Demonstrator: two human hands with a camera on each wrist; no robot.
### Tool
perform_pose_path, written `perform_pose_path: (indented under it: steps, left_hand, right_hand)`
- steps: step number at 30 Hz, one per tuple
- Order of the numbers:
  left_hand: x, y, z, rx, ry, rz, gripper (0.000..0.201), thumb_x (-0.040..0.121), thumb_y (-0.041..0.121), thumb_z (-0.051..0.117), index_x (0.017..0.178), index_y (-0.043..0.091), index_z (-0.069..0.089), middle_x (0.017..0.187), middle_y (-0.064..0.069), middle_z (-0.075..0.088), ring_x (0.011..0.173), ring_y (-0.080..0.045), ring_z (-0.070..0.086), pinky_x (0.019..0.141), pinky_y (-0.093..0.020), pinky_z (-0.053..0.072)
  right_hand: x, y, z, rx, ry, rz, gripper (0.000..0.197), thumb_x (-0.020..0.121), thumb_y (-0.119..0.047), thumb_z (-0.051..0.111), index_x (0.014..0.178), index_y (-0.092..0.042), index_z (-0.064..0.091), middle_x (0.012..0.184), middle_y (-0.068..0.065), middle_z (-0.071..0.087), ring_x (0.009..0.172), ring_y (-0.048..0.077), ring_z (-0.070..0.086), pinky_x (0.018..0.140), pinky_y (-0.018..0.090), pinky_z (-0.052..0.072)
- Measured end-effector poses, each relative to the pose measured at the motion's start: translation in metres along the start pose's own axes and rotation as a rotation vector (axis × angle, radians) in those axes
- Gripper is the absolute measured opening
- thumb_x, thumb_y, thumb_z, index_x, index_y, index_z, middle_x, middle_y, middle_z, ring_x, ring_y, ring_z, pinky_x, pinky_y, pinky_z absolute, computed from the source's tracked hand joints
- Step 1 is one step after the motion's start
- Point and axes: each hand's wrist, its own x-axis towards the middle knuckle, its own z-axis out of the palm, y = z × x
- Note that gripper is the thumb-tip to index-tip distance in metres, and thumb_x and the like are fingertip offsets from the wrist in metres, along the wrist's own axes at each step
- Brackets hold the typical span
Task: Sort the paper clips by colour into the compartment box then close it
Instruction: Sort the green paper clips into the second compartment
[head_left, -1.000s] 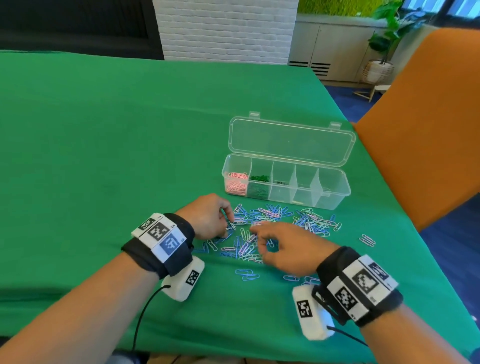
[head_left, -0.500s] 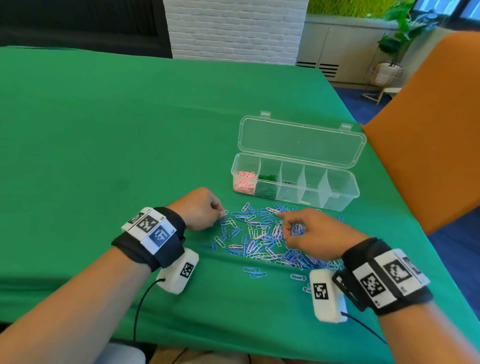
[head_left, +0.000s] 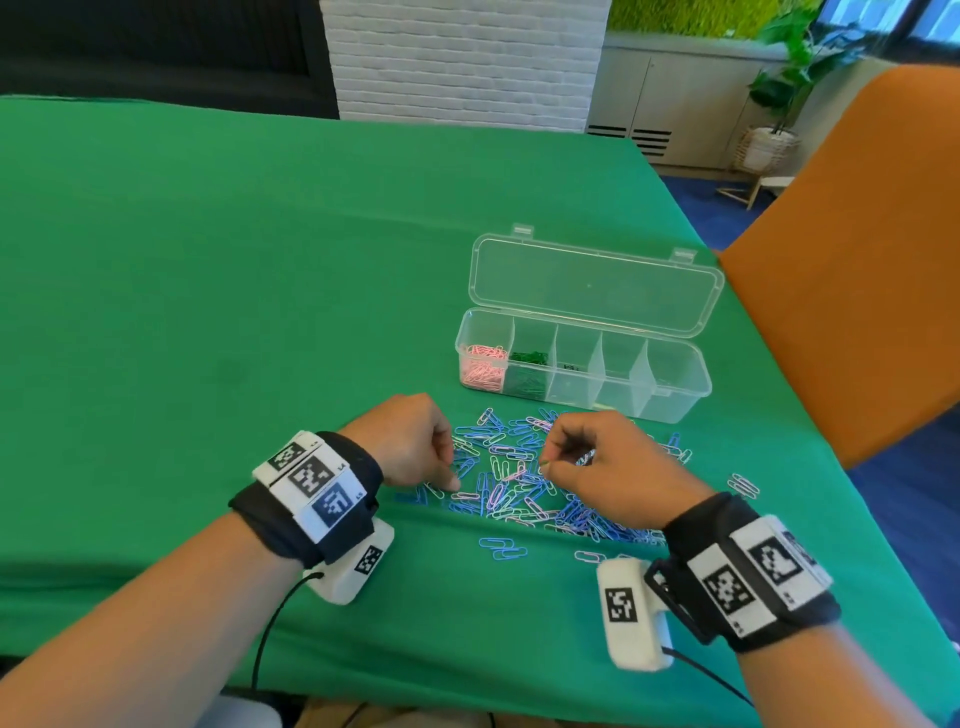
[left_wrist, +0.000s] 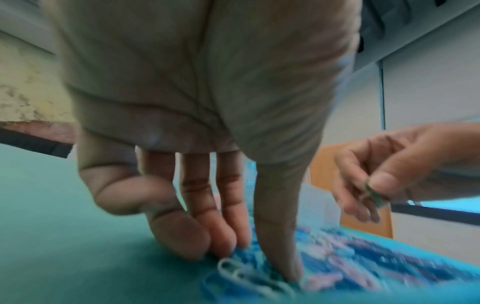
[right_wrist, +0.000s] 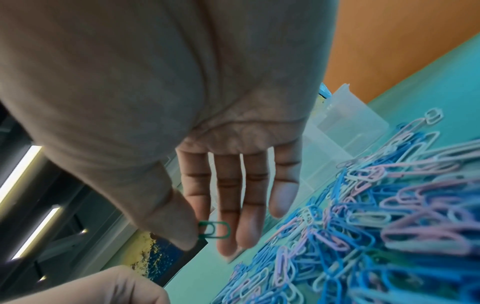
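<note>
A loose pile of blue, pink and white paper clips (head_left: 519, 488) lies on the green cloth in front of the clear compartment box (head_left: 675, 400), whose lid (head_left: 592, 286) stands open. Pink clips (head_left: 483, 366) fill its leftmost compartment and green clips (head_left: 527, 371) the second. My right hand (head_left: 545, 462) hovers just above the pile and pinches a green paper clip (right_wrist: 214, 227) between thumb and forefinger. My left hand (head_left: 453, 483) is at the pile's left edge, its thumb (left_wrist: 288, 265) and fingertips (left_wrist: 221, 244) touching clips there; nothing is plainly pinched between them.
An orange chair back (head_left: 857, 260) stands close to the right of the table and the box. A few stray clips (head_left: 743, 486) lie by the table's right edge, and two blue ones (head_left: 501, 548) sit nearer me. Green cloth (head_left: 208, 312) stretches left and far.
My right hand has drawn back from the pile's far side and risen with a green clip in its pinch. My left hand has shifted slightly nearer, down onto the pile's left edge.
</note>
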Motion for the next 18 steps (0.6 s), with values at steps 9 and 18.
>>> perform_pose_path:
  steps: [9, 18]
  left_hand:
    - [-0.002, 0.016, 0.002, 0.121, 0.008, 0.068, 0.008, 0.084, 0.016, 0.068, 0.077, 0.017, 0.072, 0.070, 0.008, 0.068, 0.069, -0.012, 0.064, 0.065, -0.026, 0.048]
    - [0.047, 0.063, -0.038, -0.379, 0.377, 0.124, 0.012, 0.091, 0.019, 0.068, 0.084, 0.012, 0.075, 0.080, -0.004, 0.073, 0.080, -0.019, 0.071, 0.077, -0.031, 0.056]
  right_hand:
    - [0.039, -0.014, -0.016, 0.170, 0.237, 0.093, 0.011, 0.088, -0.009, 0.071, 0.081, -0.016, 0.065, 0.085, 0.005, 0.067, 0.076, 0.013, 0.061, 0.074, 0.023, 0.054]
    - [0.092, -0.010, -0.045, 0.111, 0.456, 0.150, 0.025, 0.086, -0.017, 0.070, 0.062, -0.020, 0.065, 0.065, -0.002, 0.065, 0.071, 0.021, 0.066, 0.077, 0.040, 0.059]
